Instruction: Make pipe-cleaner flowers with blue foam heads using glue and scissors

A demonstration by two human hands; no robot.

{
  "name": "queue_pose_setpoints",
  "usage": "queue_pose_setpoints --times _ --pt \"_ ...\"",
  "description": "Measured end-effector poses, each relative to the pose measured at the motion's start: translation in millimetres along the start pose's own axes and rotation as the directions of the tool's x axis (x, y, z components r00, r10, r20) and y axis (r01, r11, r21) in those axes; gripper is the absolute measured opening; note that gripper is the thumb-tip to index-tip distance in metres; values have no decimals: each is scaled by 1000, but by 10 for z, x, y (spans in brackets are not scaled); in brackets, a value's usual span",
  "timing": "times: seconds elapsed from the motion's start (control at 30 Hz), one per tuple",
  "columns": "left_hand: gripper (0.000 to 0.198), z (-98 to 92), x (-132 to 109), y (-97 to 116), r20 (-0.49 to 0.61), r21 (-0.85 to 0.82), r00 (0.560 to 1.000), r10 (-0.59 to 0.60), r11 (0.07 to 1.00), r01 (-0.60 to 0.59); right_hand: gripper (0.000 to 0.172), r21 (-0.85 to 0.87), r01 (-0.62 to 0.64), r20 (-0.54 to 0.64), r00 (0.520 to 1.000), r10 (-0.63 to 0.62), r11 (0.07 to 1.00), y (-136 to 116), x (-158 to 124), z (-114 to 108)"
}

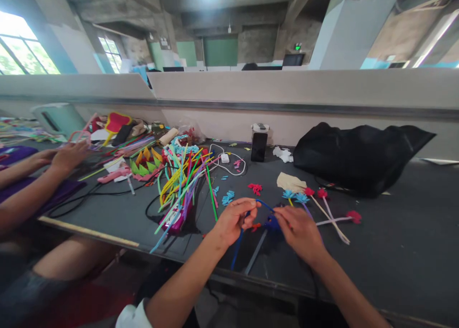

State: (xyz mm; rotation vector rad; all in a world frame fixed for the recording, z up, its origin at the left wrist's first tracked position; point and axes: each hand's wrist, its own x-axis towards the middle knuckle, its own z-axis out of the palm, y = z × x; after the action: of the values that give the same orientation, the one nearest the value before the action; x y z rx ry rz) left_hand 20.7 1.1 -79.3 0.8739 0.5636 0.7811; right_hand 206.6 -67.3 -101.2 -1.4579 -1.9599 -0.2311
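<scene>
Blue pipe-cleaner-like stem (265, 204) runs between a worker's two hands above the near edge of a dark bench (398, 242), the left hand (239, 217) pinching one part, the right hand (299, 227) pinching another, with a short gap between them. A second blue length (236, 254) hangs below the left hand; whether it belongs to the same stem cannot be told. Beside it lies a grey strip (256, 252), and a dark blue tuft (273, 224) sits partly hidden by the right hand.

To the right, flower-topped stems with red heads (354, 217) and blue heads (289, 194) look finished, by all appearances; the held stem, slightly bowed, bears no clear flower shape yet. Small red pieces (255, 189) and light blue pieces (228, 198) remain loose farther off, while a multicoloured bundle of stems (179, 175) at left appears unworked. At far left, a co-worker's hands (70, 157) reach over the bench. Farther back stand a phone (258, 147) and a black bag (358, 156).
</scene>
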Motion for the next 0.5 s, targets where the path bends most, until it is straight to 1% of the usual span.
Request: queue_pose_setpoints --times 0.07,0.17,0.23,0.33,0.37,0.43,0.5 --pt "23 24 -8 -24 -44 -24 998 38 999 -39 24 25 19 30 999 -20 1000 -184 -42 107" --pt "24 59 -20 -79 -81 6 993 84 996 -84 26 40 -18 35 999 16 999 -413 -80 176" --pt "26 71 -18 -116 -101 86 986 133 989 -124 26 40 -55 18 998 54 998 -473 -87 161" --pt "29 59 9 -170 -114 252 976 186 956 -153 25 38 -84 8 996 84 996 -450 -92 104" --pt "30 49 22 -186 -108 306 974 199 939 -158 25 35 -88 9 996 88 995 -429 -96 84" --pt "28 30 44 -205 -53 443 967 249 874 -200 25 29 -95 9 995 94 995 -387 -104 44" --pt "24 23 54 -206 46 595 945 324 751 -287 24 33 -95 19 995 95 995 -356 -110 -1"
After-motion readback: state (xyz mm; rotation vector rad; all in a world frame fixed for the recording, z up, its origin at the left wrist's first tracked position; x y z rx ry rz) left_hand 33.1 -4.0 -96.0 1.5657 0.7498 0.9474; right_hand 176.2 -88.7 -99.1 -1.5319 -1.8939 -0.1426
